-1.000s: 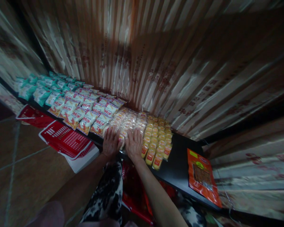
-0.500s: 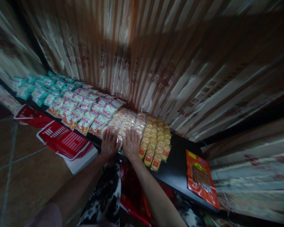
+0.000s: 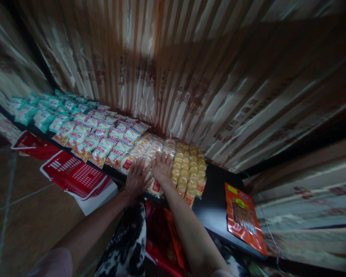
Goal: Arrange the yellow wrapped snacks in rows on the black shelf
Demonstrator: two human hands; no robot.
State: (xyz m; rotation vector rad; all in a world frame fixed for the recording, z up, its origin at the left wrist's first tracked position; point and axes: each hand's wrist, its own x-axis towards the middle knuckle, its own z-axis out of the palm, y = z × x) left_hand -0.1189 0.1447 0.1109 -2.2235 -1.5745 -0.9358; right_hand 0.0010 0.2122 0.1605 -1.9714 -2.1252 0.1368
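As they overlap, pale packets point(image 3: 155, 145) glisten.

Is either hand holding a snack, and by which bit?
Neither seems to hold anything: the left hand and right hand rest open, palm-down, on the pale wrapped snacks.

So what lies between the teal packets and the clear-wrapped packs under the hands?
In the head view, rows of white packets with striped edges lie between the teal packets and the clear-wrapped packs.
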